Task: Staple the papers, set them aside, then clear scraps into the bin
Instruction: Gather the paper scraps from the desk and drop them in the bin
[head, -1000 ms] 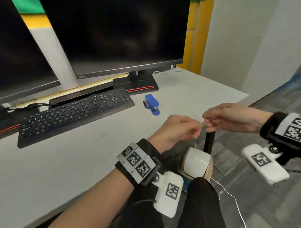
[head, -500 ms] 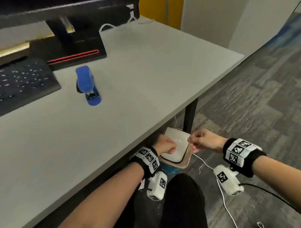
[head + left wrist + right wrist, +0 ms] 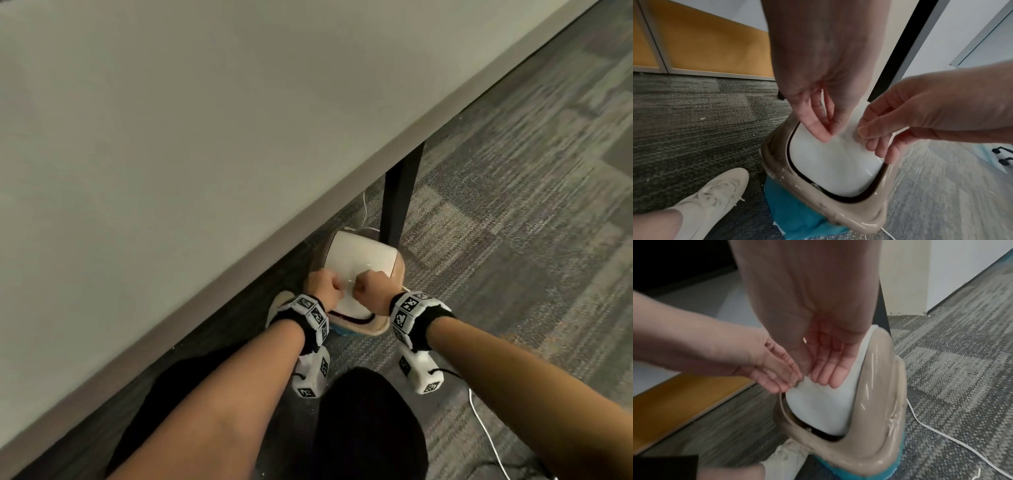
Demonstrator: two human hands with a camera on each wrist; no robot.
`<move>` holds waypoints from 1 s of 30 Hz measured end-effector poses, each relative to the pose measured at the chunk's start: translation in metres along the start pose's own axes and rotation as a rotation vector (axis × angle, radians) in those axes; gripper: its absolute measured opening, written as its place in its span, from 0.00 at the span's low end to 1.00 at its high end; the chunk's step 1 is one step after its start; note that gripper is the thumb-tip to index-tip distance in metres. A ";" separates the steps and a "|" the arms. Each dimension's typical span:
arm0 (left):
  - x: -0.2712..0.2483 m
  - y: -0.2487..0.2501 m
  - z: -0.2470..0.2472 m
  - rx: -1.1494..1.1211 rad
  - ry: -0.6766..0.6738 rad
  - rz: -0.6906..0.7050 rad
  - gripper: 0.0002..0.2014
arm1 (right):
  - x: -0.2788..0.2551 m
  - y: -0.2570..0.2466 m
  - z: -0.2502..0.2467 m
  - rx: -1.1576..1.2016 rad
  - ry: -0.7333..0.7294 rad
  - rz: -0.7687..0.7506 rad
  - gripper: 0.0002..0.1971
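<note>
Under the desk edge (image 3: 239, 260) on the head view, I see my left hand (image 3: 323, 286) and right hand (image 3: 371, 286) side by side over the bin (image 3: 359, 253). On the left wrist view, my left fingers (image 3: 818, 128) hang relaxed, touching its white lid (image 3: 832, 165); I cannot tell whether they pinch anything. On the right wrist view, my right fingers (image 3: 830, 369) are straight and close together above that lid.

Bin (image 3: 394, 270) on carpet by the desk leg; beige rim, white swing lid (image 3: 830, 164) tilted inward.

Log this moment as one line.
phase: scraps to bin | left hand: fingertips on white swing lid | right hand: fingers straight, at lid | bin: floor under desk | scraps: not visible
</note>
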State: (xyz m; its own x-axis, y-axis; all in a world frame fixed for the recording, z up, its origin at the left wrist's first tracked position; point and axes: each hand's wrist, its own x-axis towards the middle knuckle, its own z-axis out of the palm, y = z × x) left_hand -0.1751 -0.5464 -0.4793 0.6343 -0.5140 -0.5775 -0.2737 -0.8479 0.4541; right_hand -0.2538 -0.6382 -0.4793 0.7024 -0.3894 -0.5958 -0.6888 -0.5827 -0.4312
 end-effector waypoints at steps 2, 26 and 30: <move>0.008 -0.003 0.007 0.034 0.024 0.000 0.09 | 0.005 0.003 0.010 -0.060 0.031 -0.006 0.13; -0.011 0.014 -0.032 0.220 -0.030 0.186 0.06 | -0.021 -0.011 -0.022 -0.185 0.150 -0.086 0.13; -0.071 0.038 -0.059 0.173 -0.082 0.290 0.10 | -0.080 -0.031 -0.066 -0.277 0.144 -0.111 0.14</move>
State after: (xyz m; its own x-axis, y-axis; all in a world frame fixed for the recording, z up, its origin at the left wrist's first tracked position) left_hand -0.1881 -0.5341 -0.3811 0.4535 -0.7395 -0.4974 -0.5570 -0.6709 0.4896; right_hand -0.2765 -0.6359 -0.3736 0.8021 -0.3982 -0.4450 -0.5459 -0.7911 -0.2760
